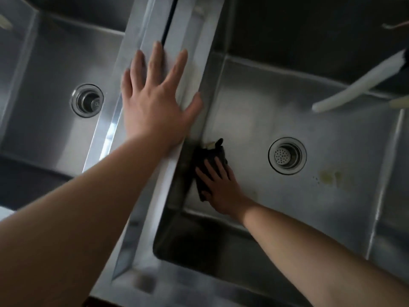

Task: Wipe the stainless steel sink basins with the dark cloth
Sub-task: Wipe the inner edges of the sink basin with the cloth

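Note:
Two stainless steel basins lie side by side: the left basin [51,120] and the right basin [327,204], parted by a steel divider [146,29]. My left hand [155,98] rests flat on the divider, fingers spread, holding nothing. My right hand [221,187] is down in the right basin at its left wall, pressing flat on the dark cloth [207,159], which lies on the basin floor. Part of the cloth is hidden under my fingers.
Each basin has a round drain strainer, the left drain [87,100] and the right drain [287,155]. A white hose [354,87] hangs over the right basin's far right. Yellowish stains [329,176] mark the floor right of the right drain.

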A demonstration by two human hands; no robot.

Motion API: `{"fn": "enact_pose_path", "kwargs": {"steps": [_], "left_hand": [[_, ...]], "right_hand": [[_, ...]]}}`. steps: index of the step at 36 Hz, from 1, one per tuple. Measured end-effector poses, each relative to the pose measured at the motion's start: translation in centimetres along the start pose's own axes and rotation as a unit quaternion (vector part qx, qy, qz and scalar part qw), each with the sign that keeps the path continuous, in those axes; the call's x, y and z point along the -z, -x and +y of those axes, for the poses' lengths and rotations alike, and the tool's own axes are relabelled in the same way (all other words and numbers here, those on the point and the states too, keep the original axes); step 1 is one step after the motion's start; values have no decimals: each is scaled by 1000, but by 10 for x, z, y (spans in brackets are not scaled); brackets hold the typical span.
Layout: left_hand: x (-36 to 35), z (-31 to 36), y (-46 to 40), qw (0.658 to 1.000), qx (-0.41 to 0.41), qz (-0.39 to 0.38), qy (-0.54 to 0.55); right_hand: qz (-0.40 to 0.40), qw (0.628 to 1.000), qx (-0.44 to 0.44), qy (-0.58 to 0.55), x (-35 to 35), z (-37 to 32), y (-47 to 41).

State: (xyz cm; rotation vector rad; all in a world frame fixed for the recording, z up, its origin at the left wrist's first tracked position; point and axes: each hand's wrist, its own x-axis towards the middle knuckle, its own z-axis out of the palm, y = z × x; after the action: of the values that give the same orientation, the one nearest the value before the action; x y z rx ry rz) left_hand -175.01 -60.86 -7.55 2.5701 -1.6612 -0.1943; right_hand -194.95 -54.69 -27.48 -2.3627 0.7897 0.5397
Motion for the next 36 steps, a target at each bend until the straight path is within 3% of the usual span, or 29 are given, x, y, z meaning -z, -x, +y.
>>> {"fn": "enact_pose_path", "kwargs": {"steps": [7, 12, 17, 25, 36], "left_hand": [[1, 1, 7, 1000, -3, -3, -6], [3, 5, 27, 1000, 9, -12, 14], [4, 7, 110, 998, 44, -28, 43], [-2, -23, 247, 993, 95, -65, 12], [-15, -35, 256, 995, 94, 13, 41]], "right_hand": [[-85, 977, 150, 123, -22, 2, 42], [-136, 963, 178, 153, -9, 12, 54], [-170, 956, 188, 148, -6, 30, 77], [-140, 955, 189, 180, -18, 41, 92], [-107, 961, 218, 136, -31, -9, 35]]}}
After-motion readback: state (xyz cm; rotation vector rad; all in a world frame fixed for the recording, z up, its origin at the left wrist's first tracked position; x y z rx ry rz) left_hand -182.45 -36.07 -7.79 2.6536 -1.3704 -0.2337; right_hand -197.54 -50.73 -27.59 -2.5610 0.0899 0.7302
